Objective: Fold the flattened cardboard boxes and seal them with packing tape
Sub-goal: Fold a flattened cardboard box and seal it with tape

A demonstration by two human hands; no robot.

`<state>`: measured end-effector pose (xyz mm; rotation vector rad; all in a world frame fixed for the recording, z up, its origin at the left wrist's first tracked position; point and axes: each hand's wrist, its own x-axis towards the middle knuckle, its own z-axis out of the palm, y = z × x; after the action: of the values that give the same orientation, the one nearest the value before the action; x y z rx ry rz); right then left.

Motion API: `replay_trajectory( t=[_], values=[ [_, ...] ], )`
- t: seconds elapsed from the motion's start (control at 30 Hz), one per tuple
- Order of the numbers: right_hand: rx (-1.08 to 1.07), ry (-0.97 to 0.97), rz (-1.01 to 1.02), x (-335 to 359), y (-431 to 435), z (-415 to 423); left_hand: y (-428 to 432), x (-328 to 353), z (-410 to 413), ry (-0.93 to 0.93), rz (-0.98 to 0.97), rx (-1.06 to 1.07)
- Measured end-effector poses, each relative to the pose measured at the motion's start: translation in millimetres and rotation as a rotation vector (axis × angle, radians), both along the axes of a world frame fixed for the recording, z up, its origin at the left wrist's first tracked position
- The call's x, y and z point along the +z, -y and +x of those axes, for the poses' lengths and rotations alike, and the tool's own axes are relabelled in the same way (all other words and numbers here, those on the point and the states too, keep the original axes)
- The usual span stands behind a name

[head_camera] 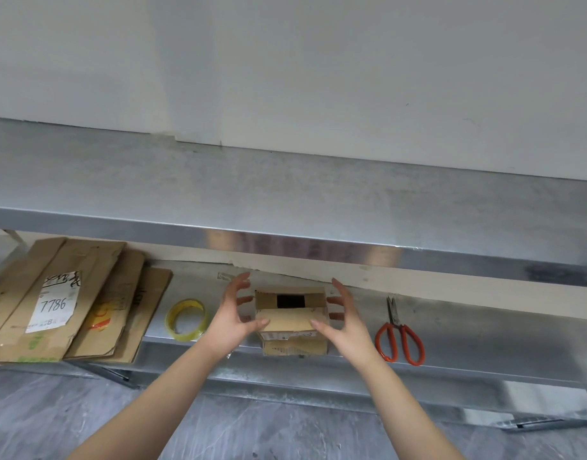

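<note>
Cardboard sheets (53, 300) lie flattened at the left of the frame on the table (484, 330), with the tape roll (186, 320) beside them. At centre my left hand (234, 313) and right hand (347, 322) flank the small box (292, 322), fingers spread and gripping nothing, thumbs pressing its near flap down. Scissors (400, 336) lie to the right. I'm mid-fold: a dark gap remains on top, so next I'd close it, then reach left for tape.

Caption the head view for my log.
Left hand and right hand flank a half-closed cardboard box on the steel shelf, thumbs on its near flap; tape roll left, scissors right.
</note>
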<state>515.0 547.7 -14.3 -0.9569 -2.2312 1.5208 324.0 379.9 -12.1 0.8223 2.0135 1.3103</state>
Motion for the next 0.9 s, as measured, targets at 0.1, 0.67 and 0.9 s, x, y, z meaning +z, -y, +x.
replay_trajectory(
  t=[0.1, 0.67, 0.9],
  values=[
    [0.088, 0.037, 0.036, -0.3, -5.0, -0.6, -0.5, 0.1, -1.6, 0.003, 0.013, -0.088],
    [-0.011, -0.039, 0.051, -13.5, 20.8, -14.7, 25.5, -2.0, 5.3, -0.166, -0.074, -0.111],
    [-0.045, 0.002, 0.009, -27.4, 18.2, -6.7, 18.5, -18.0, 10.0, -0.178, -0.121, -0.155]
  ],
)
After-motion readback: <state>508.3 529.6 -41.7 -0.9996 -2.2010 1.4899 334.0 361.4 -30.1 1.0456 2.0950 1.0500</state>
